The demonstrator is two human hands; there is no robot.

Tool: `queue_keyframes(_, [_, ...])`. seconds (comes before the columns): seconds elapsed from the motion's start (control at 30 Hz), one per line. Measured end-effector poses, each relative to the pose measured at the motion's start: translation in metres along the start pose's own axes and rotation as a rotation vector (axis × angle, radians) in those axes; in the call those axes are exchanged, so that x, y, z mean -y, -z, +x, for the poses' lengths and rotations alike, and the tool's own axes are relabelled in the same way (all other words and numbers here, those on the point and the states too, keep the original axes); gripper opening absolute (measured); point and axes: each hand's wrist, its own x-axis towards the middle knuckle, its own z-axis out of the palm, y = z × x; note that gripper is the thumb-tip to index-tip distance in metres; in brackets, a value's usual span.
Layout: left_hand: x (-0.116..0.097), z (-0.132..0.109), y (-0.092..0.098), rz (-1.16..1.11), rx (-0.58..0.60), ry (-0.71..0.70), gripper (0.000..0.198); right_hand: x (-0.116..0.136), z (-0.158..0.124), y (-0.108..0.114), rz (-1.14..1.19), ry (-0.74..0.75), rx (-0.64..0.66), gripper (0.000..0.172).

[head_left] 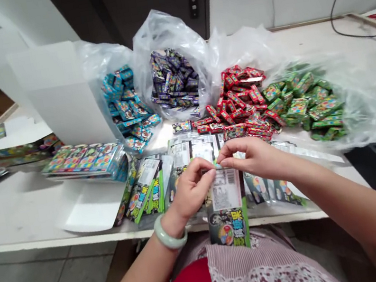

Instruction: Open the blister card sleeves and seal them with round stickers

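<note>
Fingertips [210, 170] of my left grip [191, 191] and right grip [254, 159] pinch narrowly on the top edge of a barcoded candy packet [226, 207], held over my lap just past the tabletop [23, 212] edge, with more packets [179, 154] spread behind it.

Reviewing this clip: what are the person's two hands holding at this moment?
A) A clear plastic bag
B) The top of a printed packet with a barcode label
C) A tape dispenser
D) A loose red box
B: the left hand and right hand meet at the top edge of a green-edged packet bearing a white barcode label.
</note>
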Motion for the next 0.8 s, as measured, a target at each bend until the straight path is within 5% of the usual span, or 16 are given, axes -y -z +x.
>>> queue_keyframes(0.47, [0.008,0.001,-0.006,0.092,-0.173,-0.067,0.016,-0.009,0.008,-0.015,-0.047,-0.014,-0.103,0.005])
queue_keyframes(0.57, [0.007,0.002,-0.001,0.159,-0.122,-0.108,0.015,-0.018,0.021,-0.008,0.204,-0.175,0.078,0.012])
queue_keyframes(0.7, [0.000,0.010,0.001,0.278,0.010,-0.155,0.018,-0.037,0.036,-0.007,0.613,-0.498,0.582,0.010])
queue_keyframes(0.8, [-0.004,0.014,0.006,0.341,0.069,-0.151,0.013,-0.052,0.038,-0.002,0.738,-0.499,0.722,0.007])
